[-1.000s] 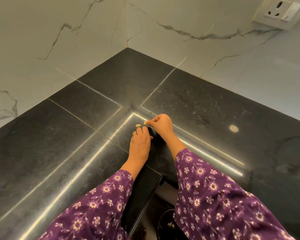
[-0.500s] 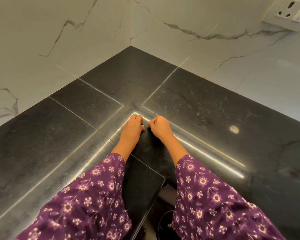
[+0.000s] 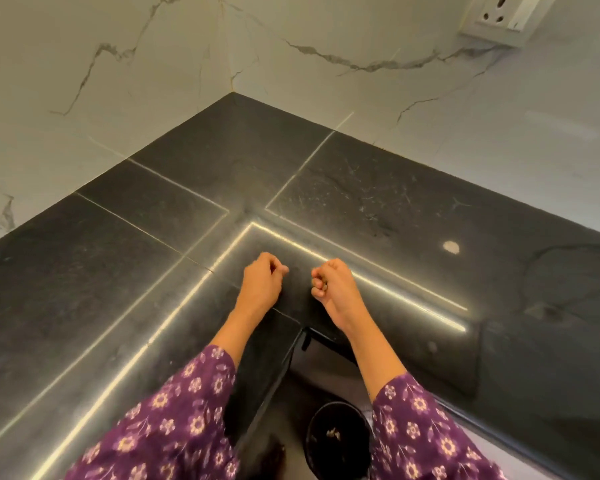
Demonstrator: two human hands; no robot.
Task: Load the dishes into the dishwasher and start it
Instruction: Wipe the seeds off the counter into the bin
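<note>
Nearest to me, at the bottom edge, I see both forearms in purple floral sleeves (image 3: 174, 424) reaching forward over the inner corner of the dark stone bench (image 3: 94, 271). Between the sleeves, down below the bench edge, I can make out a round black container (image 3: 338, 441) with a few pale scraps lying inside it; I cannot tell what it is. I see no dishwasher and no dishes anywhere in this view, so I cannot say where they are.

A little farther out, my left hand (image 3: 261, 284) hovers just over the bench with its fingers curled in toward the palm, loosely closed; I cannot tell if anything is in it. My right hand (image 3: 333, 282) sits beside it, a small gap apart, fingers bunched into a loose fist around some small brownish bits that I cannot identify.

Bright strips of reflected light run along the bench on both sides of the hands. To the right, well apart from them, a small pale spot (image 3: 451, 247) lies on the stone.

Beyond the bench rise the white marble-veined walls (image 3: 136, 81), meeting in a corner. At the far top right a white wall socket (image 3: 508, 17) is fixed to the wall.
</note>
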